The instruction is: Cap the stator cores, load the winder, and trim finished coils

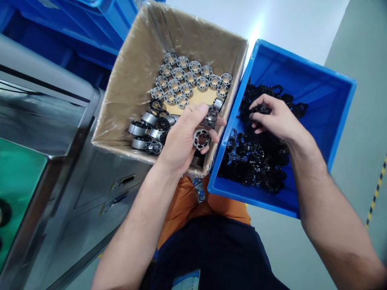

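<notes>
My left hand [184,133] is over the near side of a plastic-lined cardboard box [130,68], closed around two motor stator cores. One stator core [201,139] faces up with its slotted ring showing; the other stator core [211,115] sits between thumb and fingers. My right hand [272,114] reaches into a blue bin [329,108], its fingers curled about a black plastic part [262,108]. Below and around it lie many tangled black ring-shaped parts [256,153]. Inside the box, bare stator cores [190,78] stand in rows, while others [149,119] lie jumbled at the near left.
A metal machine with a green surface [24,193] stands at the left. More blue bins [90,24] are stacked at the upper left. A white surface [290,24] lies beyond the box, and yellow-black floor tape [376,193] runs at the far right.
</notes>
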`<state>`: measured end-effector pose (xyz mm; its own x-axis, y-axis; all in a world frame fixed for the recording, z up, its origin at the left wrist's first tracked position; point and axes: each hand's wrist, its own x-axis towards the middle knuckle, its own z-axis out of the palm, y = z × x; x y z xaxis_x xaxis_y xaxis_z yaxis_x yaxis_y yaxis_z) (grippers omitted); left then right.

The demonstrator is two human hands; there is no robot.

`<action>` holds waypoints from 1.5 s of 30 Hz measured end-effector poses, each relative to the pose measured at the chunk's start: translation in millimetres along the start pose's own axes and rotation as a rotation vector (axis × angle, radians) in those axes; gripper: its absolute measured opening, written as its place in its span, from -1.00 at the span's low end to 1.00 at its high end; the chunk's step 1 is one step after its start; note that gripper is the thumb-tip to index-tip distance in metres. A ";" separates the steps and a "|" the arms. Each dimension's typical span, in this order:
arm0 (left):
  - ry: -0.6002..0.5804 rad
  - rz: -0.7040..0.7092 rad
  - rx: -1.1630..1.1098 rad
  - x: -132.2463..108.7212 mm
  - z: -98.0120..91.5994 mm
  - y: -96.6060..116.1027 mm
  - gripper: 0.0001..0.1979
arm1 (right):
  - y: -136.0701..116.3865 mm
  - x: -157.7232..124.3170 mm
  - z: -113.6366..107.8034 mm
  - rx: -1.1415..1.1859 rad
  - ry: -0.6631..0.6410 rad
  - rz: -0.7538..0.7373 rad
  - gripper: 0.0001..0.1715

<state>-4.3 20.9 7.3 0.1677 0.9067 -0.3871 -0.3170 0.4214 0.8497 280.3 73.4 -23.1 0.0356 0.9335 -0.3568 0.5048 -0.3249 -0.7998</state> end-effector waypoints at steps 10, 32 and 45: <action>-0.245 0.308 0.234 -4.9 -5.9 -9.3 -0.47 | -52.8 -55.8 20.1 0.644 -0.336 -0.254 -0.47; -0.191 0.286 0.059 -18.8 -7.9 -16.0 -0.54 | -62.9 -75.9 35.5 0.298 -0.162 -0.732 -0.75; -0.227 0.291 0.148 -28.4 -10.7 -15.0 -0.47 | -57.8 -89.3 53.7 0.264 -0.012 -0.666 -0.52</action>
<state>-14.4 -10.9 1.7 0.2983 0.9533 -0.0479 -0.2466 0.1255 0.9610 201.7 0.7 29.1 -0.2172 0.9452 0.2439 0.1901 0.2860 -0.9392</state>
